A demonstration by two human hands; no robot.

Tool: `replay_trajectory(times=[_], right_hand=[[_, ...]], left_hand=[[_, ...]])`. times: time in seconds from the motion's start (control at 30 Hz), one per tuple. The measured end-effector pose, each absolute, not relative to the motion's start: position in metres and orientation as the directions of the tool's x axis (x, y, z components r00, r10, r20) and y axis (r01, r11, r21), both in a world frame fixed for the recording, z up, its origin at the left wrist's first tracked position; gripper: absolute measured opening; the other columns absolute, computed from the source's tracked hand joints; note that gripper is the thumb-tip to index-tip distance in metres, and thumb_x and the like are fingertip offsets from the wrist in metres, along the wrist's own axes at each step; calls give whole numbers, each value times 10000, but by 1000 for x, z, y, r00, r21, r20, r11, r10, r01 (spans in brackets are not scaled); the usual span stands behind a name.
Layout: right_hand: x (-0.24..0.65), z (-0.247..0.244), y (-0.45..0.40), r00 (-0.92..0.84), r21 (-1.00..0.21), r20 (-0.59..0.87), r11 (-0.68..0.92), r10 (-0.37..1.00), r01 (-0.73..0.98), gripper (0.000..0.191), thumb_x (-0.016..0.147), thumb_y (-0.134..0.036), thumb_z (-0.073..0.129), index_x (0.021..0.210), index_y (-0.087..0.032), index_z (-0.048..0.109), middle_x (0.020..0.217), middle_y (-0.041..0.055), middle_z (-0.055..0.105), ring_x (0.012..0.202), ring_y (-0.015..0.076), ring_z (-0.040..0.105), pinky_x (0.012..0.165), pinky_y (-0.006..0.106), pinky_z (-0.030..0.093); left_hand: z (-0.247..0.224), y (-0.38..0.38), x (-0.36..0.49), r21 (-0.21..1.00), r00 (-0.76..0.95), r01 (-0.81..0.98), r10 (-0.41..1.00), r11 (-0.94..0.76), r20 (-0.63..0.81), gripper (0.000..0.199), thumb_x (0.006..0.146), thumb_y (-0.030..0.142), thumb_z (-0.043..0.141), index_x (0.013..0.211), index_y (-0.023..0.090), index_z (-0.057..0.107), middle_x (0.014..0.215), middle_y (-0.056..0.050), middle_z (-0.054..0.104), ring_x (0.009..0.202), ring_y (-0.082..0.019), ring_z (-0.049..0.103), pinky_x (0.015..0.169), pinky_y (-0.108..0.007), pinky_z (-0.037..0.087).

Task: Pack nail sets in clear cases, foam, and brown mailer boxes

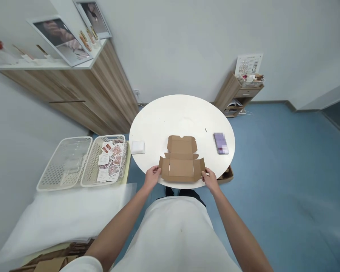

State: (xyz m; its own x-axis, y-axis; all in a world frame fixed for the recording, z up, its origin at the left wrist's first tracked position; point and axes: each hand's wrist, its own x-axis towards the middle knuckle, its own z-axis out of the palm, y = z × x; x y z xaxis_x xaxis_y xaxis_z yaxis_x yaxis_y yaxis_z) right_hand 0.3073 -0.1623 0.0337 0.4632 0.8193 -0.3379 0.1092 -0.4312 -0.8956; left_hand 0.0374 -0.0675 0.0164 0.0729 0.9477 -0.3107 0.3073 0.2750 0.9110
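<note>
A brown cardboard box blank (181,168) lies unfolded at the near edge of the round white table (184,113), its lid part pointing away and its side flaps partly raised. My left hand (152,176) pinches the near left corner flap. At the near right corner, my right hand (210,178) has its fingers closed on the other side flap. A white folded packet (138,147) rests at the table's left, and a purple item (221,143), blurred out, is at its right.
Two white baskets (64,162) stand left of the table, one holding printed packets (111,160). A wooden cabinet (107,83) is at the back left, a small shelf unit (238,94) at the back right. A cardboard box (228,175) sits under the table's right edge.
</note>
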Motion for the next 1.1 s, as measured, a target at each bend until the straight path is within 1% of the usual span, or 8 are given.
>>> replay_trajectory(times=[0.17,0.27,0.37,0.47,0.63,0.73,0.9,1.1], right_hand=[[298,20,-159,504,-894,-363,-445,784,48,387,697,-367,461,1017,-177,567,911,56,620,661,151,566,633,312,480],[300,14,-154,522,-882,-357,-463,774,84,438,711,-353,449,1104,-177,527,1048,76,581,810,174,576,755,342,467],[307,15,-148,601,-828,-318,-523,734,200,504,709,-371,469,1180,-191,476,1147,93,519,870,190,559,817,356,438],[317,19,-138,651,-772,-256,-556,715,308,535,708,-379,484,1213,-208,445,1196,101,473,947,211,522,841,349,420],[338,26,-94,583,-771,-262,-530,769,352,537,707,-389,490,1206,-198,449,1165,100,499,999,222,493,863,364,394],[346,23,-58,537,-793,-291,-514,792,328,548,706,-402,501,1207,-189,446,1145,95,526,1010,214,495,868,351,386],[351,8,-13,431,-775,-464,-590,774,226,532,721,-423,495,1199,-198,440,1070,71,585,957,192,539,809,316,405],[355,-3,8,390,-620,-498,-632,775,464,220,770,-362,407,857,-219,550,839,38,634,781,192,557,654,297,387]], left_hand=[[6,-57,41,911,66,256,934,324,-351,375,661,412,566,886,115,608,828,-83,655,732,-170,606,693,-304,472],[6,-48,41,901,72,313,939,299,-336,382,692,396,540,941,109,584,870,-97,630,748,-175,609,712,-324,476],[11,-48,42,863,72,478,972,164,-225,432,726,377,517,1080,129,519,1073,-133,533,920,-209,571,790,-366,454],[20,-56,47,758,172,649,983,-64,-64,469,719,358,546,1147,180,475,1230,-129,399,1147,-250,412,911,-412,371],[33,-71,68,581,492,728,867,-365,-72,434,691,330,597,1104,235,504,1246,-104,422,1164,-279,377,959,-468,276],[34,-72,82,487,595,736,792,-471,-134,461,639,260,648,1078,254,508,1235,-97,448,1172,-292,368,999,-509,163],[30,-64,97,363,606,780,761,-510,-233,491,654,132,581,1120,233,465,1243,-119,441,1185,-277,357,1002,-507,113],[32,-46,113,316,592,801,752,-509,-290,606,646,118,530,1228,207,386,1311,-141,372,1194,-276,333,979,-479,171]])
